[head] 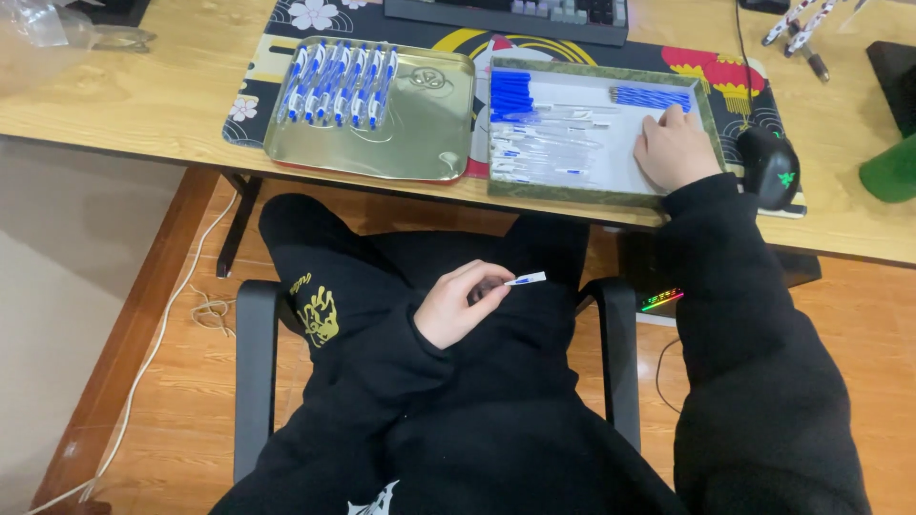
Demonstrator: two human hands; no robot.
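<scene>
Head view, gold tray (429, 143) of pens (336, 84), white box (611, 157) of pen parts (544, 143)

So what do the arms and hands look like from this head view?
Both arms are in long, loose black sleeves reaching the wrists. The left hand and right hand are bare: no gloves, rings or watch visible. The sleeves themselves are plain, with no markings or cables showing on them.
</scene>
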